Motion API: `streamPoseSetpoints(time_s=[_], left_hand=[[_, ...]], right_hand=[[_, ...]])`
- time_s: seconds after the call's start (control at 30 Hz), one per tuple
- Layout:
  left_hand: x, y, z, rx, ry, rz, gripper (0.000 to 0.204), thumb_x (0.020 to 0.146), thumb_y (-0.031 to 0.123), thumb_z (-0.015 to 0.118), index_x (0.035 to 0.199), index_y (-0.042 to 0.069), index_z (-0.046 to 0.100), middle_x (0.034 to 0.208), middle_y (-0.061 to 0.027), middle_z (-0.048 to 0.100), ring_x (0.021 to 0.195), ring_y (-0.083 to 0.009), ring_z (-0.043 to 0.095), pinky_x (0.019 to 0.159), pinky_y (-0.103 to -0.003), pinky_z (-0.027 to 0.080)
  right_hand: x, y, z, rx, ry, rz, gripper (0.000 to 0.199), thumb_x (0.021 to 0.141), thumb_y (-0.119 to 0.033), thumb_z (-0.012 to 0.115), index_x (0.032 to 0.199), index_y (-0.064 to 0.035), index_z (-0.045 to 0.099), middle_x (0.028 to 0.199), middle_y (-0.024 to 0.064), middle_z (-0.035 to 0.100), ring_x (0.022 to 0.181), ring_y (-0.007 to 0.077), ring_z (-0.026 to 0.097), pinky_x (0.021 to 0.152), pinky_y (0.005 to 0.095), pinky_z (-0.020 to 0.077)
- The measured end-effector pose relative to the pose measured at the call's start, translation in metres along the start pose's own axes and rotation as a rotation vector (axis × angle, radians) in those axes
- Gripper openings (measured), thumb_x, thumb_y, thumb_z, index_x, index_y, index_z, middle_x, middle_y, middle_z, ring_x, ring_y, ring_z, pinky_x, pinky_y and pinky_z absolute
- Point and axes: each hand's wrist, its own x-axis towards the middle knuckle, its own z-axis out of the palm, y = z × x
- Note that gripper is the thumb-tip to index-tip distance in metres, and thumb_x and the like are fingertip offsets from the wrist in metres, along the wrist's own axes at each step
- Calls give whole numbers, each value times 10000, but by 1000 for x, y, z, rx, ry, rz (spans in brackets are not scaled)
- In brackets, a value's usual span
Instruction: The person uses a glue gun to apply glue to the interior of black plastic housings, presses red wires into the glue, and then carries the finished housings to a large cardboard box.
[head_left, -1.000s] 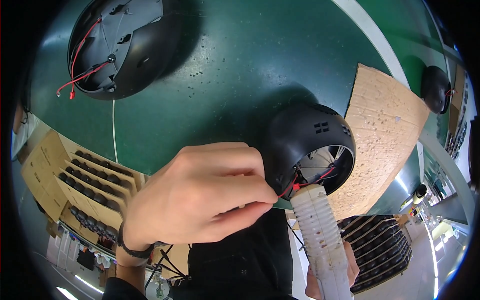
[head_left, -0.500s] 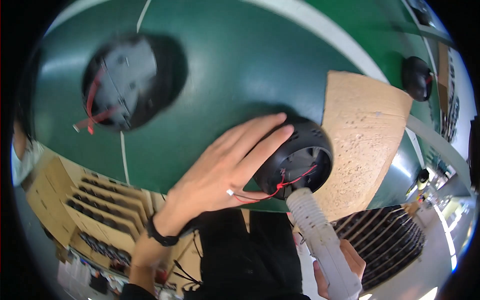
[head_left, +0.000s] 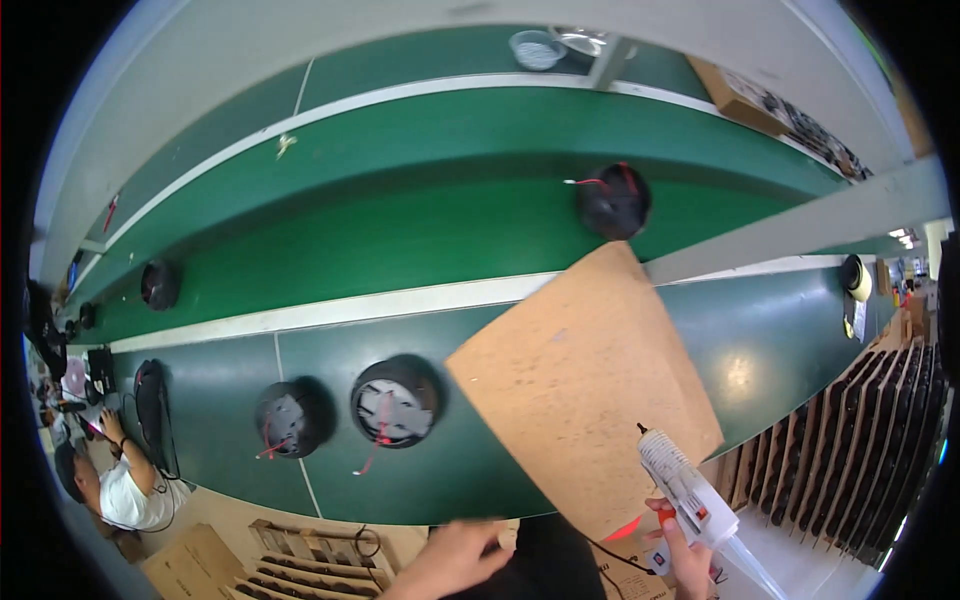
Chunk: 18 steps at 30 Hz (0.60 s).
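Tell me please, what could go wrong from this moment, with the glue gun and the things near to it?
The glue gun in the right hand points its nozzle over the cardboard sheet; if hot, it might drip there. The sheet's near corner sticks out past the table edge, so a bump could shift it. Loose red wires trail from the round black housing left of the sheet and may snag.
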Motion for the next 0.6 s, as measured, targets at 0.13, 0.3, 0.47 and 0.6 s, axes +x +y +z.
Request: streamPoseSetpoints(time_s=[0.13,0.3,0.47,0.6], left_hand=[[200,109,-54,59,730,329,850,837,242,786,1512,-6,332,1339,-349,538,1211,-506,553,986,-541,485],[405,120,-137,332,923,137,1368,503,324,968,1592,161,156,1552,-339,249,1351,-554,396,1045,-558,476],[435,137,-123,159,982,211,1299,476,377,939,1533,98,237,1461,-318,330,1277,-561,427,1021,-553,491],[294,97,-62,171,877,446,1198,525,334,929,1511,59,308,1484,-323,330,1318,-547,405,1114,-562,404]], right_hand=[[-6,6,-45,-52,235,538,461,926,-223,771,1283,16,604,1150,148,685,995,209,649,871,359,541],[-6,47,-48,-16,116,12,278,990,-127,677,1241,-13,645,1115,71,697,928,153,639,804,291,517],[-18,91,-81,-37,-16,16,523,926,-239,759,1341,6,555,1247,135,644,1045,235,641,873,385,542],[-15,86,-86,64,-83,-44,477,918,-233,740,1285,17,566,1213,164,640,1066,258,643,842,412,570]])
